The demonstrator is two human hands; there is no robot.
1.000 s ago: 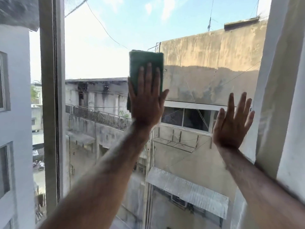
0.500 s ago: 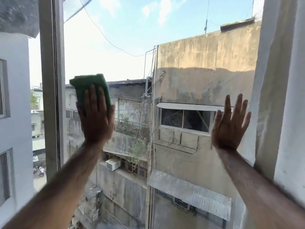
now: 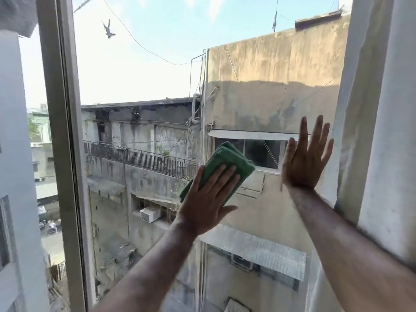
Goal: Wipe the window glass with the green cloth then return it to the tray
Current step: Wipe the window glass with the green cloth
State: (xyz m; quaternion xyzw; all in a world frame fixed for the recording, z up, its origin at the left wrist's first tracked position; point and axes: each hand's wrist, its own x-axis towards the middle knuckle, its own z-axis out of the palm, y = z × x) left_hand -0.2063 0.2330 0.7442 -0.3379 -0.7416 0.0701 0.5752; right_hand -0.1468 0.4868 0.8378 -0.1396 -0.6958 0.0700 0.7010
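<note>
Left hand (image 3: 206,199) flat, fingers spread, pressing folded green cloth (image 3: 225,163) against window glass (image 3: 139,82), not clenched. Cloth right of window frame (image 3: 60,154), tilted, upper corner toward right hand (image 3: 304,161). Right hand open, palm flat on glass, grasping nothing, well right of window frame, just beside cloth.
</note>
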